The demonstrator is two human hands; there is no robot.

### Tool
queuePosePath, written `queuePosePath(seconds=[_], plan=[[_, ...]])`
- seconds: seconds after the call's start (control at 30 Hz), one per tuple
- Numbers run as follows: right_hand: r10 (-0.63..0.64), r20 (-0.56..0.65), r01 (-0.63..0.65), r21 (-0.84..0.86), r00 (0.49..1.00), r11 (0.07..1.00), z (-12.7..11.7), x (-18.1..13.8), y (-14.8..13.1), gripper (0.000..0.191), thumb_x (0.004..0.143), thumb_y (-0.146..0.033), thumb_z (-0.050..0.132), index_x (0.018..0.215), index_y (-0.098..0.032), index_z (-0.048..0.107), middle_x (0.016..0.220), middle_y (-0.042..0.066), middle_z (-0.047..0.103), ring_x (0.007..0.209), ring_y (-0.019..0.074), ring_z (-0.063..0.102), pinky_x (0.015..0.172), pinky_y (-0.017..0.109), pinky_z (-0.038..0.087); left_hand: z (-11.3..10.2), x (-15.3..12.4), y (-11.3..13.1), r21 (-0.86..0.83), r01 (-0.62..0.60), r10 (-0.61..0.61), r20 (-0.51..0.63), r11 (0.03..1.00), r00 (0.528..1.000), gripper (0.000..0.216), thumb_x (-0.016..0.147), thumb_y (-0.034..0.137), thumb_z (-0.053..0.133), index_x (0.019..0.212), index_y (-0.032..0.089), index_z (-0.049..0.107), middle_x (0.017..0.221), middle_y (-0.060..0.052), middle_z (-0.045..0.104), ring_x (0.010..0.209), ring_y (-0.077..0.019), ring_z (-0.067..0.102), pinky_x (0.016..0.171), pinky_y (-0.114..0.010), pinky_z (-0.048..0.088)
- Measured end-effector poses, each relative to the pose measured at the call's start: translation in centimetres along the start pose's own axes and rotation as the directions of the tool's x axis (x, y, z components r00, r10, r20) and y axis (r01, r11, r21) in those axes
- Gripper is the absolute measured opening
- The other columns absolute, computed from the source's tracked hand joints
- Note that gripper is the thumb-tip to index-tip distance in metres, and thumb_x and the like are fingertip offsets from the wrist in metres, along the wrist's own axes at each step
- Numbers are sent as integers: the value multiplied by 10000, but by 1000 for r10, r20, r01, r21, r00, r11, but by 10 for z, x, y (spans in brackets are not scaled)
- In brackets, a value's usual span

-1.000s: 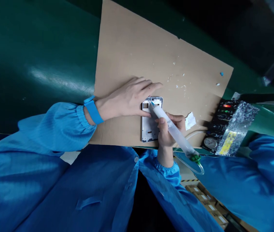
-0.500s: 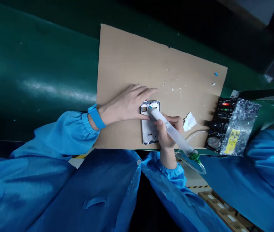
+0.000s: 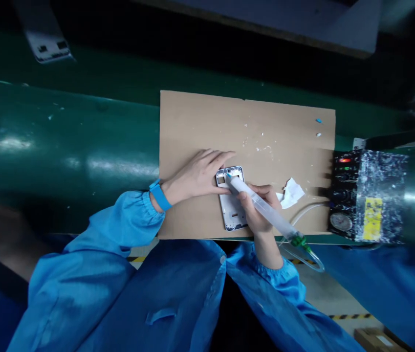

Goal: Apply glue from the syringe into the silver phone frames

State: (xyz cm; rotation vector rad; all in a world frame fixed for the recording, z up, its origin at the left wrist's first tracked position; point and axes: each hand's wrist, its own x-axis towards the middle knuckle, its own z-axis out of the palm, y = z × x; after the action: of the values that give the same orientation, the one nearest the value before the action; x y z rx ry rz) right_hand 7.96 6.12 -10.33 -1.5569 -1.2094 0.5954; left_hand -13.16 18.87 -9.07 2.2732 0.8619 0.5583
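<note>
A silver phone frame (image 3: 231, 211) lies flat on a cardboard sheet (image 3: 196, 120), with cut-outs near its upper end. My left hand (image 3: 203, 173) grips its upper left edge, thumb across the face and fingers by the corner. My right hand (image 3: 260, 212) is closed around a large translucent glue syringe (image 3: 271, 213), held at a slant. The blue tip (image 3: 228, 175) points down at the frame's upper part, beside the left cut-out; whether it touches is too small to tell. A green cap (image 3: 300, 242) at the syringe's back end joins a clear hose (image 3: 317, 263).
Right of the cardboard stands a scuffed black dispenser box (image 3: 383, 181) with a gauge and lights. Crumpled white paper (image 3: 293, 193) and white crumbs lie on the cardboard. Another phone frame (image 3: 48, 39) is at the upper left. A co-worker's arm (image 3: 5, 230) shows at the left edge.
The camera view has turned and shifted, bringing the second phone frame and a co-worker's arm into sight. My hands keep their hold, and the syringe tip stays over the frame's upper part.
</note>
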Motion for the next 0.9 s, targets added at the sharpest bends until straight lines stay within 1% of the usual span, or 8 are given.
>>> queuePosePath(seconds=[0.17,0.33,0.5,0.6,0.67,0.77,0.83,0.9], plan=[[12,7,-12,34,1000,999,5,4,-4,290,945,-478,916,957,-246,742,920,64,856,709,214,787,578,335,626,1,-1,-5,-15,-11,11,-11,1000,1000,1002,830,478,1059,1618,171,521,1254,-79,756,1199,-297,726,1116,-443,553],[73,-51,-67,105,996,992,6,3,5,391,916,-591,900,946,-241,727,844,55,832,675,215,767,591,347,623,6,-4,-15,-49,-32,30,-41,998,999,1009,831,505,1054,1623,186,516,1228,-71,747,1166,-281,726,1121,-455,565],[190,-153,-156,209,970,965,7,1,12,487,854,-641,931,990,-218,734,738,39,784,557,192,680,526,313,540,-2,3,-35,-71,83,-83,-9,994,996,1091,727,529,1109,1631,273,553,1248,-57,762,1175,-295,737,1134,-482,584],[188,-215,-121,290,958,949,7,3,12,504,841,-652,935,982,-211,735,737,49,783,576,207,705,562,326,560,-26,22,-58,39,185,-179,-135,982,975,1082,681,517,1131,1590,269,599,1387,-87,737,1301,-317,709,1192,-473,564],[187,-229,-106,327,955,939,6,5,12,523,830,-671,933,967,-208,732,739,51,779,591,212,717,572,326,560,-50,35,-77,113,336,-280,-345,935,896,946,835,492,1045,1608,225,570,1557,-162,638,1422,-341,643,1245,-488,522],[204,-246,-107,357,948,928,5,5,16,545,824,-692,928,964,-205,726,727,42,764,592,211,713,582,324,556,-95,38,-107,97,620,-408,-673,779,617,665,1119,422,735,1668,142,483,1678,-268,489,1503,-353,570,1273,-518,483],[211,-244,-116,353,946,929,3,3,19,546,826,-692,925,967,-204,726,725,41,759,587,209,704,592,330,560,-125,25,-123,40,751,-453,-775,660,440,592,1146,391,686,1645,122,515,1663,-271,509,1516,-361,563,1277,-534,485],[211,-214,-130,342,954,931,-1,-2,21,549,826,-701,916,966,-205,727,732,50,762,591,215,704,590,336,560,-150,7,-133,-3,833,-492,-808,554,324,584,1102,399,766,1596,145,585,1657,-223,547,1526,-374,566,1274,-573,501]])
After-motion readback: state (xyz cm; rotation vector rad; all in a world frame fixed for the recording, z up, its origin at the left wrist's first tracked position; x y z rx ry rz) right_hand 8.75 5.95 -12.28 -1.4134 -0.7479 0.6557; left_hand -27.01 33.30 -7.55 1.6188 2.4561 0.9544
